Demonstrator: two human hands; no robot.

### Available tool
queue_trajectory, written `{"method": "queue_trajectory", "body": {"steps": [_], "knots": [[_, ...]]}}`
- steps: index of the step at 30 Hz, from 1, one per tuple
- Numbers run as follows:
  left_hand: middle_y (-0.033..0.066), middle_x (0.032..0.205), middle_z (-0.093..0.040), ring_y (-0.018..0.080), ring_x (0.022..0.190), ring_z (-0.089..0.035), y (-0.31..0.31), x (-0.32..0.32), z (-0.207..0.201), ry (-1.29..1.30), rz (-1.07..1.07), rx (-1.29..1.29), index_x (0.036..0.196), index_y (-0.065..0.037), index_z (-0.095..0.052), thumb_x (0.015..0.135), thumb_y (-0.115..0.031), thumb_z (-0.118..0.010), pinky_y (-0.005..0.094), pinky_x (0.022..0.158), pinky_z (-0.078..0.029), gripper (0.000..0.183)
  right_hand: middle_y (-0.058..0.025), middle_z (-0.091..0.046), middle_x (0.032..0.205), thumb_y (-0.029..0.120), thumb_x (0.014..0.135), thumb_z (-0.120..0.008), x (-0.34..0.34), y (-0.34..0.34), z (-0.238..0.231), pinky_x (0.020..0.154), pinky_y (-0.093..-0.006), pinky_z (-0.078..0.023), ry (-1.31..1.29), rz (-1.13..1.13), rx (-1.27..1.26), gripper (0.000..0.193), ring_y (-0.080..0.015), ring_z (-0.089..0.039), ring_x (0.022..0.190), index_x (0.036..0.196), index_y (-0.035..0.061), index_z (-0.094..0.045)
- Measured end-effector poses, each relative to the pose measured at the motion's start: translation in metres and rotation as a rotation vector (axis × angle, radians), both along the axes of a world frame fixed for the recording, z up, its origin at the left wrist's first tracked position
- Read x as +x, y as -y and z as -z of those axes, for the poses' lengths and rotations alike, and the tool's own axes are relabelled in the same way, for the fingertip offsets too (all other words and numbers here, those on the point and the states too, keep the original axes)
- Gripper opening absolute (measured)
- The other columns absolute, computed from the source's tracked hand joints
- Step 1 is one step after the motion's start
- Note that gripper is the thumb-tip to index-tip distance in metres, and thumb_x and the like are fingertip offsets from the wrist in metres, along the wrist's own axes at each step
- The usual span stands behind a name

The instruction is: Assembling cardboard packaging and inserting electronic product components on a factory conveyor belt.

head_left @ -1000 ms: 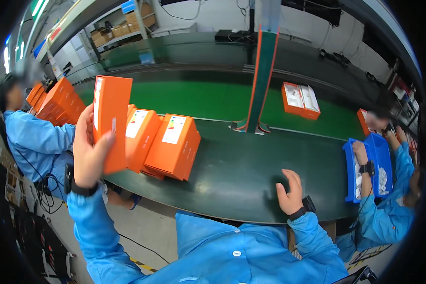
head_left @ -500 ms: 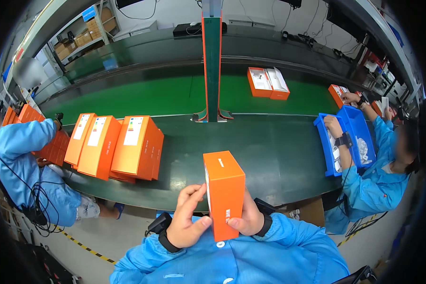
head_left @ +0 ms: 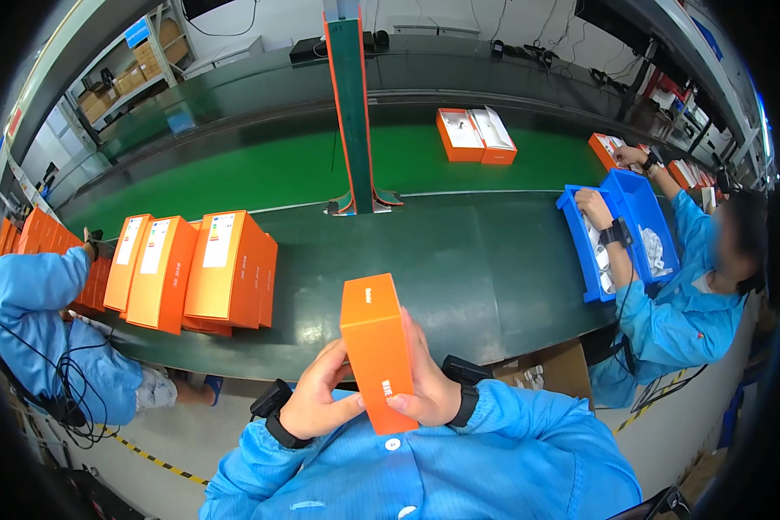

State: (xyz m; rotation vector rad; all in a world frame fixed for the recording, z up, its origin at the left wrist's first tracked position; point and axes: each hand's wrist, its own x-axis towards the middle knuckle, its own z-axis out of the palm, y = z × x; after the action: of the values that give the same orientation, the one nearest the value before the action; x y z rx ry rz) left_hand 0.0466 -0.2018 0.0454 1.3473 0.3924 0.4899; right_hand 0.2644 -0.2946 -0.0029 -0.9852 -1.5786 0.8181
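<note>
An orange cardboard box (head_left: 374, 347) stands tilted between my two hands, close in front of my body and in front of the table's near edge. On its right side my right hand (head_left: 429, 381) is closed, fingers along that face and thumb across the front. My left hand (head_left: 322, 400) grips the left side, with its thumb tip at the lower front edge; its fingertips are partly hidden by the box. Left of my hands on the table stand several similar orange boxes (head_left: 225, 273) in a slanted group, with white labels on top.
A green upright post (head_left: 350, 121) rises from the table's middle. Beyond it, an open orange box (head_left: 475, 137) sits on the green belt (head_left: 260, 173). At right, a co-worker (head_left: 680, 321) reaches into a blue bin (head_left: 620, 234); another co-worker (head_left: 52, 321) handles orange boxes at left.
The box has tipped left at its top, and its left face has turned out of view. My left fingers have come in from a spread pose to grip it. The whole view has shifted.
</note>
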Motion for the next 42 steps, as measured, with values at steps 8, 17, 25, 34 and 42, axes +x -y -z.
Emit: {"method": "queue_trajectory", "body": {"steps": [8, 17, 25, 34, 42], "knots": [[0.0129, 0.151, -0.057, 0.0242, 0.141, -0.058, -0.002, 0.027, 0.016, 0.162, -0.261, -0.231, 0.159, 0.003, -0.038, 0.090, -0.036, -0.089, 0.0415, 0.120, -0.046, 0.095, -0.0272, -0.026, 0.172, 0.045, 0.098, -0.075, 0.009, -0.014, -0.020, 0.132, -0.0462, -0.023, -0.370, 0.058, -0.238, 0.113, -0.0371, -0.027, 0.162, 0.172, -0.0082, -0.007], [0.0137, 0.150, -0.057, 0.0247, 0.142, -0.056, 0.000, 0.040, 0.019, 0.159, -0.290, -0.237, 0.158, 0.003, -0.039, 0.086, -0.039, -0.088, 0.0413, 0.121, -0.044, 0.097, -0.0177, -0.033, 0.174, 0.031, 0.096, -0.080, 0.040, -0.008, -0.030, 0.131, -0.0429, -0.029, -0.525, 0.015, -0.287, 0.109, -0.0289, -0.036, 0.160, 0.174, -0.0008, -0.012], [0.0172, 0.133, -0.070, 0.0294, 0.115, -0.074, -0.021, 0.011, 0.039, 0.256, -0.395, -0.394, 0.151, 0.002, -0.049, 0.096, -0.052, -0.067, 0.0425, 0.097, -0.063, 0.079, -0.0263, -0.050, 0.146, 0.033, 0.091, -0.084, 0.112, -0.034, -0.036, 0.117, -0.0486, -0.046, 0.411, 0.698, -0.116, 0.096, -0.0421, -0.056, 0.135, 0.164, -0.0056, -0.035], [0.0179, 0.144, -0.066, 0.0324, 0.127, -0.069, -0.018, 0.024, 0.045, 0.333, -0.512, -0.480, 0.154, 0.000, -0.050, 0.099, -0.055, -0.067, 0.0468, 0.107, -0.058, 0.079, -0.0285, -0.054, 0.142, 0.048, 0.085, -0.084, 0.120, -0.060, -0.004, 0.107, -0.0566, -0.049, 1.009, 0.812, -0.490, 0.091, -0.0460, -0.057, 0.130, 0.156, 0.0007, -0.053], [0.0181, 0.147, -0.064, 0.0312, 0.130, -0.067, -0.007, 0.048, 0.045, 0.262, -0.345, -0.414, 0.158, -0.003, -0.046, 0.102, -0.059, -0.064, 0.0457, 0.110, -0.056, 0.081, -0.0202, -0.062, 0.134, 0.030, 0.087, -0.080, 0.034, -0.023, -0.056, 0.099, -0.0492, -0.048, 0.441, 0.407, 0.066, 0.062, -0.0395, -0.060, 0.119, 0.138, -0.0010, -0.063]]}}
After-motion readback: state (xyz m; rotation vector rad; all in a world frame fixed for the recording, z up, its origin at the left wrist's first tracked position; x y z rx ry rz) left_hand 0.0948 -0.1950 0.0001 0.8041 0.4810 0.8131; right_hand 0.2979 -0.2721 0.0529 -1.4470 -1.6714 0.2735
